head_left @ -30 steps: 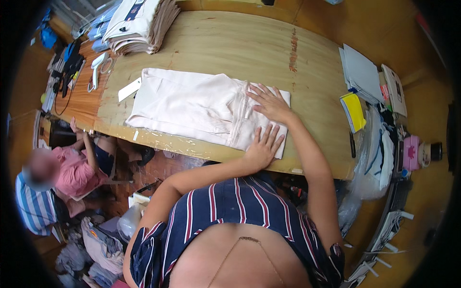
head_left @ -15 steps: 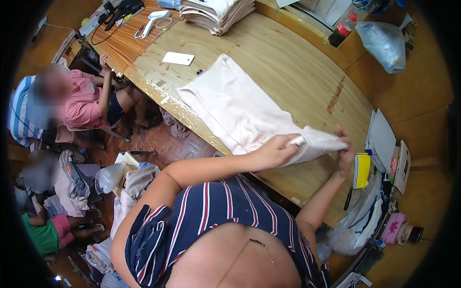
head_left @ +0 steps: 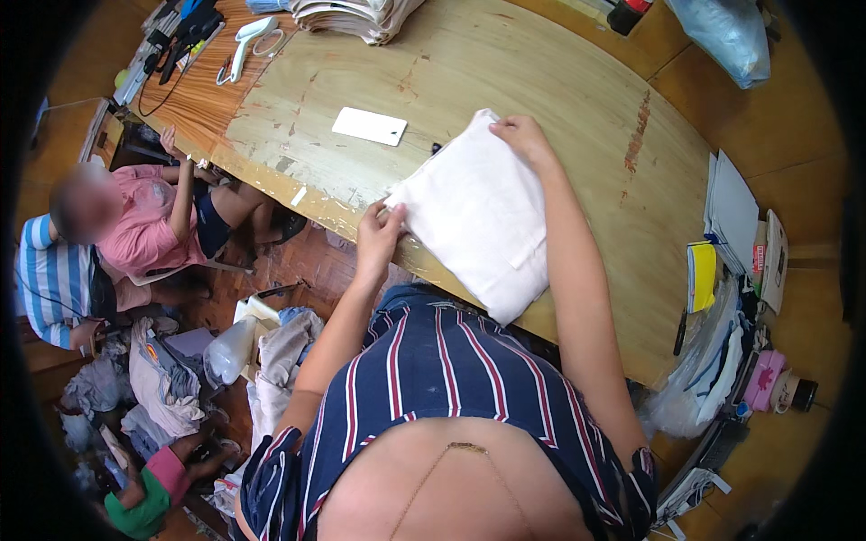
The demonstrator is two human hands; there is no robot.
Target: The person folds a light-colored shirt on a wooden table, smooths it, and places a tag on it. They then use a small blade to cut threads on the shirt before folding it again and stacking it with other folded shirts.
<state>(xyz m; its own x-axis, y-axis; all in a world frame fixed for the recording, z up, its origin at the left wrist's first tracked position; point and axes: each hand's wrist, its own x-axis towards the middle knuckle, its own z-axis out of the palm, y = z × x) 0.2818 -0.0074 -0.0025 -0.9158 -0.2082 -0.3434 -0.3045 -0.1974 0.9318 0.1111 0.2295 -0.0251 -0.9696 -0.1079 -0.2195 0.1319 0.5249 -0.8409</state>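
A pale pinkish-white garment [head_left: 478,216], folded into a rough rectangle, lies near the front edge of the wooden table. One of its lower corners hangs a little over that edge. My left hand [head_left: 379,236] pinches the garment's left corner between thumb and fingers. At the far right corner, my right hand [head_left: 523,140] grips the cloth, with the forearm running along the garment's right side. Just past the folded cloth, a white phone-like slab [head_left: 369,126] lies flat, and a small black object [head_left: 437,148] sits by the cloth's far edge.
A stack of folded cloth [head_left: 356,18] and a white handheld scanner [head_left: 245,45] are at the table's far left. Papers [head_left: 731,212] and a yellow packet [head_left: 701,275] line the right side. Two other people sit at left near a seated person in pink [head_left: 144,221], amid clothes heaps [head_left: 162,370].
The garment has been folded over into a shorter shape. My right hand has moved from its near right end to the far corner; my left hand has shifted to the left corner.
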